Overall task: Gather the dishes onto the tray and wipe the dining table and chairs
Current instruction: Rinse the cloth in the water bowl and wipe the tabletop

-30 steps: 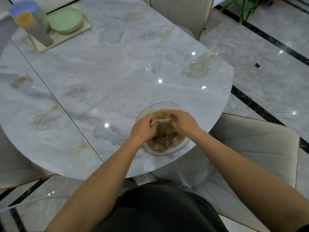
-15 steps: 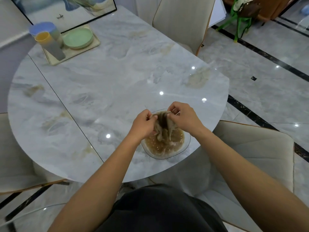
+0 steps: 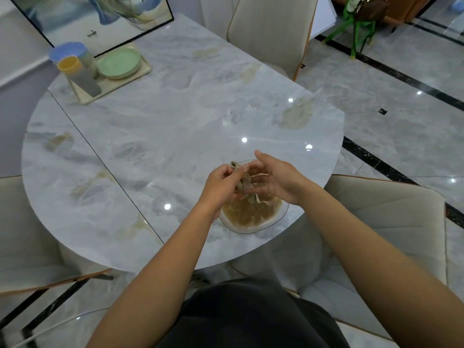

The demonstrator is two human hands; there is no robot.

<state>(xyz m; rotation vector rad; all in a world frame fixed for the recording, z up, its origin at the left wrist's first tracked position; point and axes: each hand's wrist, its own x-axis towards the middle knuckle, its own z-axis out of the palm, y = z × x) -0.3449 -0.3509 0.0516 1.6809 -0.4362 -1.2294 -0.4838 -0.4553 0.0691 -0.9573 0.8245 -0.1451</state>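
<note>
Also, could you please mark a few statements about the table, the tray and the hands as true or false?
1. The left hand grips the cloth over the glass bowl. True.
2. The green plate lies on the tray. True.
3. The glass bowl stands on the tray. False: it stands on the table, near the person's edge, apart from the tray.
4. The yellow cup stands beside the bowl. False: it is on the tray.

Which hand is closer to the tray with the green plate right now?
Left. The left hand, gripping the cloth, is over the bowl on the tray side; the right hand is beside it, farther off.
</note>
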